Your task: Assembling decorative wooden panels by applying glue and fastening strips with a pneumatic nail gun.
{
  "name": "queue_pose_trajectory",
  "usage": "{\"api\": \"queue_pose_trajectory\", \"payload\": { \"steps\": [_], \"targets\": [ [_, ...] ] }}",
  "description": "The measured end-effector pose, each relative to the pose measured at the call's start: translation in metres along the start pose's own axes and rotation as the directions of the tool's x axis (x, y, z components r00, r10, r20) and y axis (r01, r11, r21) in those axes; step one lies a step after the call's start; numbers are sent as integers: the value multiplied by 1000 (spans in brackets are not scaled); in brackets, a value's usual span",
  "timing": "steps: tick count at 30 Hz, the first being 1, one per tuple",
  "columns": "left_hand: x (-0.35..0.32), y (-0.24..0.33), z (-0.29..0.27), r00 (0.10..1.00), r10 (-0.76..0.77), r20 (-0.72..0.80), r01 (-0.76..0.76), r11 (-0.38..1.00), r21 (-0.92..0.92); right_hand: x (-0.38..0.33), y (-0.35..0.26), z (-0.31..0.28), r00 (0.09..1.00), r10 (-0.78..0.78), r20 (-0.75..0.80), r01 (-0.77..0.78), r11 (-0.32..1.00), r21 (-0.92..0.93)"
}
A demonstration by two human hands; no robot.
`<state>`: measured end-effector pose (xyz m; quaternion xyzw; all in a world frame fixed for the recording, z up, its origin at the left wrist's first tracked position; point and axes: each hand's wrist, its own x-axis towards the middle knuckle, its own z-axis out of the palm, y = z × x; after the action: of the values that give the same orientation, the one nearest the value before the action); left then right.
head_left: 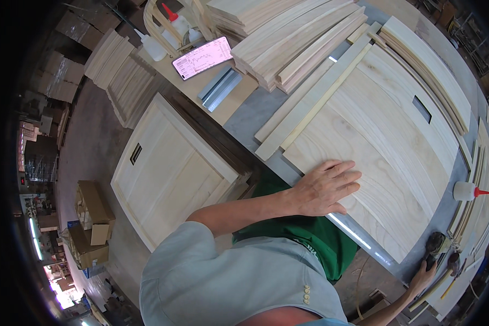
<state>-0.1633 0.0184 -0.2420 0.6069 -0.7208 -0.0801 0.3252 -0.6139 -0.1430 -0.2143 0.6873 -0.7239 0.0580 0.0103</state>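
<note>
My left hand (327,187) lies flat with its fingers apart on the near-left edge of a pale wooden panel (375,146), which has a small rectangular slot near its far right side. At the lower right my right hand (421,278) is closed around the handle of a black hand tool (434,244) with a rounded head. The tool is at the table's near edge, beside the panel's near-right corner; its exact kind cannot be made out. Along the panel's left side runs a light wooden strip (326,100).
Stacked boards (293,38) and a phone with a lit screen (202,57) are at the far left of the grey table (293,171). A red-tipped glue bottle (464,191) lies at right. Left stands a stack of framed panels (174,168); cardboard boxes (92,223) sit on the floor.
</note>
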Motion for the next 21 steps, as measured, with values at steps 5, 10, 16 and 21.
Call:
{"api": "queue_pose_trajectory", "payload": {
  "steps": [5,10,16,21],
  "targets": [
    [1,1,1,1000,3,-21,-3,1000,0,1,-30,-11,965,-72,-252,165,914,370],
    [-5,-1,-4,1000,-6,-6,6,998,57,3,-87,21,980,-165,-113,199,775,600],
    [-12,-8,-13,997,-56,-50,59,996,60,11,-126,42,987,-161,-6,126,747,652],
    [-10,-5,-15,996,-36,-80,39,999,33,11,-120,45,986,-163,-22,139,751,645]
  ]
}}
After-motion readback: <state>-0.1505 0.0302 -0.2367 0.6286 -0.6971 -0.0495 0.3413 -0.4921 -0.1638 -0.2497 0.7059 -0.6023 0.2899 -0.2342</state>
